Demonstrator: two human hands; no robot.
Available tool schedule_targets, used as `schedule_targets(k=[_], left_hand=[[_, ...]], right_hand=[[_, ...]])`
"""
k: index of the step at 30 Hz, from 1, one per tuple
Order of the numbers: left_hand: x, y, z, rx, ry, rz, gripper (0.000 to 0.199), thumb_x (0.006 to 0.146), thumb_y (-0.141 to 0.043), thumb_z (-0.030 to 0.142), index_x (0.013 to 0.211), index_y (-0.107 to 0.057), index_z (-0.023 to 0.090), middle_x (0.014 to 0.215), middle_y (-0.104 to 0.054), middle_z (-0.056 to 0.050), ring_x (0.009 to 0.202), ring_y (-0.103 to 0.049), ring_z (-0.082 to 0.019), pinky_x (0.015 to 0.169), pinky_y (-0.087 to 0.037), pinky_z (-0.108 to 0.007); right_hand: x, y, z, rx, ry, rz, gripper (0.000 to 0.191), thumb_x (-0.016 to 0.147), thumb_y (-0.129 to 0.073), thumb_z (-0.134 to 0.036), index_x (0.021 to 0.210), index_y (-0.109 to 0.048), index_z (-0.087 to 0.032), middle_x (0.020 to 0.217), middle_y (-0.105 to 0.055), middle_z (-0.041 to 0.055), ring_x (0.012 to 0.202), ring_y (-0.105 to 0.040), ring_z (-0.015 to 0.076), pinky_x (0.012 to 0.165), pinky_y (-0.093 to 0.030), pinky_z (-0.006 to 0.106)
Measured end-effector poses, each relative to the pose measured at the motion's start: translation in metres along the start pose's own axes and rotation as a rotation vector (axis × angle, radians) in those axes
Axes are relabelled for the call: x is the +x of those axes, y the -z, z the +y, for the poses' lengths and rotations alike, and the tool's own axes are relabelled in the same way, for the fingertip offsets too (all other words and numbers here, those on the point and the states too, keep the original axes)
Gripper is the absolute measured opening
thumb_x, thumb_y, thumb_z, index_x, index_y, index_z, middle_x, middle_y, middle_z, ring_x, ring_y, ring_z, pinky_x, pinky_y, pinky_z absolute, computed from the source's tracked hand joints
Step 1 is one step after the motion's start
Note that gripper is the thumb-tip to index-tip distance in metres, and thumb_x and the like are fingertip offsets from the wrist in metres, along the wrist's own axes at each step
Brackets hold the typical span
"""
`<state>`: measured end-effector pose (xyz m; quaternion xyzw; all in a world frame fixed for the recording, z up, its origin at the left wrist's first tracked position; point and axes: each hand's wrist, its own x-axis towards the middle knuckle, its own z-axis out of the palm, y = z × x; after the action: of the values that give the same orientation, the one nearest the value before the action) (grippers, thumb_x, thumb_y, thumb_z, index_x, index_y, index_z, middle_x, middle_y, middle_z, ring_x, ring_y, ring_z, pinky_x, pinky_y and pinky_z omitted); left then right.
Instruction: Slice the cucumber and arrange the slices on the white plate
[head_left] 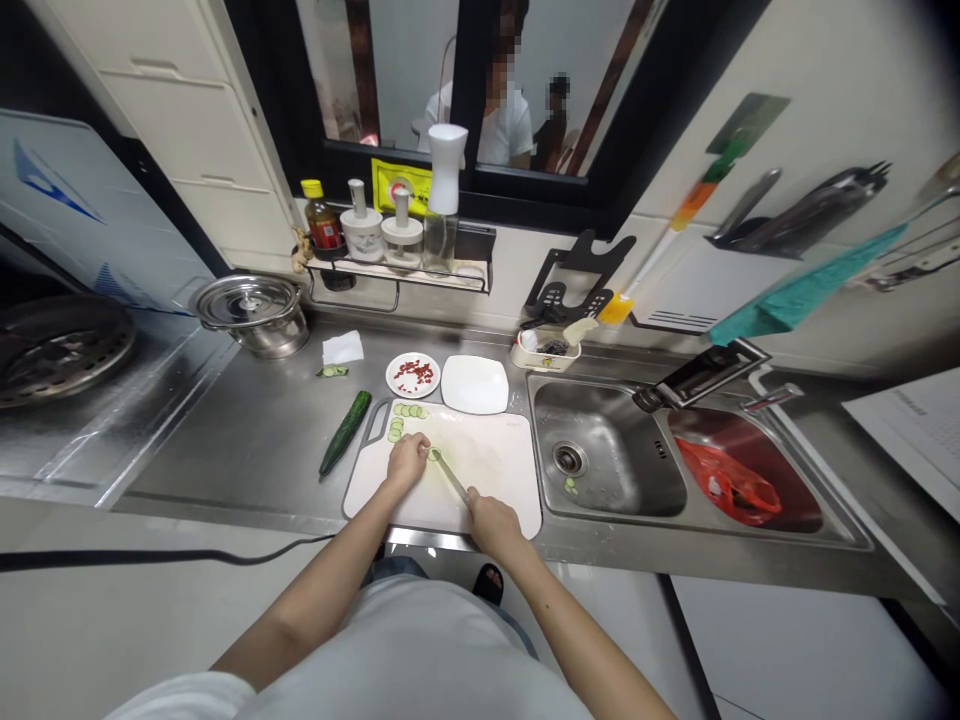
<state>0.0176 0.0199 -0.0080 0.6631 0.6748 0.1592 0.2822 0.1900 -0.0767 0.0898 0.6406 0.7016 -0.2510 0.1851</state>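
On the white cutting board (487, 480), my right hand (495, 522) is closed around the handle of a knife (452, 477). The blade points up and to the left, its tip at a pale green cucumber slice (433, 455). My left hand (409, 460) is curled, fingertips pinched at the edge of that slice; its palm side is hidden. Several cut cucumber slices (396, 430) lie in a bent row at the board's upper left corner. A whole dark green cucumber (346, 434) rests on the counter left of the board.
Behind the board stand a plate (392, 385) with small red pieces and a bare white plate (475, 384). A lidded steel pot (255, 312) is at back left. On the right are the sink (611, 480) and a red plastic bag (731, 485). A seasoning rack (405, 272) hangs behind.
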Motion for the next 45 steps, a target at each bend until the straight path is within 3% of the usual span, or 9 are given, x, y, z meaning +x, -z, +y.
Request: schedule_targets(k=[12,23,35,45], left_hand=[[0.0,0.002,0.002,0.007,0.02,-0.008,0.021,0.083,-0.051,0.013,0.095,-0.067,0.019,0.1,-0.066,-0.007,0.096,-0.058,-0.019,0.085,-0.042,-0.029],[0.001,0.001,0.001,0.018,0.009,-0.016,0.021,0.084,-0.05,0.013,0.095,-0.066,0.019,0.098,-0.066,-0.007,0.095,-0.058,-0.019,0.084,-0.042,-0.028],[0.002,-0.001,-0.001,-0.007,0.007,-0.012,0.019,0.083,-0.053,0.013,0.094,-0.066,0.019,0.098,-0.066,-0.007,0.095,-0.059,-0.019,0.083,-0.042,-0.027],[0.002,-0.001,-0.001,-0.004,0.007,-0.011,0.02,0.083,-0.052,0.013,0.095,-0.067,0.02,0.097,-0.066,-0.006,0.095,-0.058,-0.019,0.084,-0.042,-0.028]], right_hand=[[-0.001,0.013,-0.003,-0.045,0.025,-0.028,0.035,0.089,-0.034,-0.01,0.12,-0.049,-0.015,0.102,-0.068,0.0165,0.097,-0.066,0.0264,0.072,-0.046,0.033],[0.004,0.013,-0.004,-0.04,0.025,-0.022,0.034,0.089,-0.036,-0.011,0.119,-0.05,-0.016,0.101,-0.069,0.0162,0.096,-0.067,0.0263,0.071,-0.047,0.033],[0.01,0.027,0.007,-0.169,0.091,0.024,0.033,0.091,-0.036,-0.011,0.119,-0.053,-0.017,0.103,-0.07,0.0153,0.097,-0.067,0.0241,0.075,-0.049,0.033],[0.012,0.024,0.009,-0.184,0.11,0.037,0.034,0.092,-0.035,-0.011,0.12,-0.053,-0.017,0.1,-0.07,0.0158,0.096,-0.068,0.025,0.074,-0.049,0.034]])
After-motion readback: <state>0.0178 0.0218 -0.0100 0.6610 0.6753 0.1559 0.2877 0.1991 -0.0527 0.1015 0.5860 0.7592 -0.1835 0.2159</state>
